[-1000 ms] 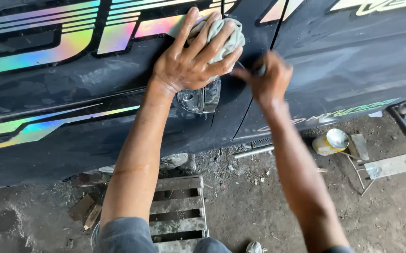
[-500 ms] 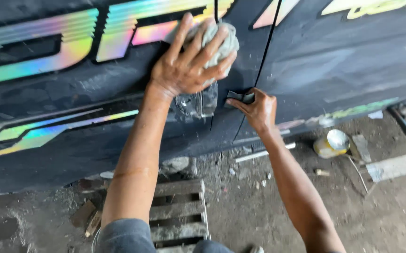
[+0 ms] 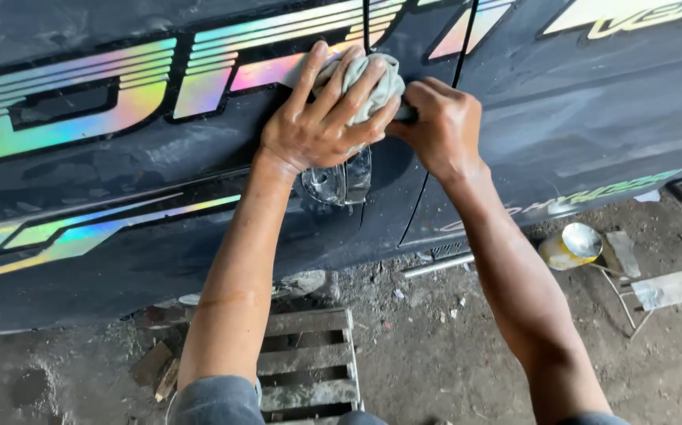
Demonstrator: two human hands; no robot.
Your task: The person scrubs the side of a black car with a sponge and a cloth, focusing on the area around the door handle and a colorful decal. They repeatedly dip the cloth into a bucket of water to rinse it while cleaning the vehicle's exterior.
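Grimy bare ground (image 3: 435, 354) runs below a dark vehicle body panel (image 3: 577, 118) striped with shiny rainbow-coloured decals (image 3: 65, 118). Both forearms reach up and forward from the bottom of the view to meet on this panel, near a vertical door seam (image 3: 416, 212).

The left hand (image 3: 317, 126) lies flat against the panel with its wrist bent back, fingers (image 3: 341, 86) spread and curled over a crumpled pale grey-green rag (image 3: 368, 83), pressing it to the surface. The rag bulges out between and above those fingers. Just under the heel of this hand sits a chrome door handle (image 3: 341, 182), partly covered by the palm.

The right hand (image 3: 439, 126) is just beside the left fingers, touching the rag's right edge. Its fingers are clenched around a small dark object (image 3: 405, 114) that shows only as a short stub between the two hands; what it is cannot be told. The right forearm slopes down to the right.

Well below the right fingers, on the ground, lie a tipped yellow can (image 3: 568, 245), a flat grey strip (image 3: 676, 285) and a thin metal rod (image 3: 438, 266). Below the left forearm stands a slatted wooden pallet (image 3: 309, 364).
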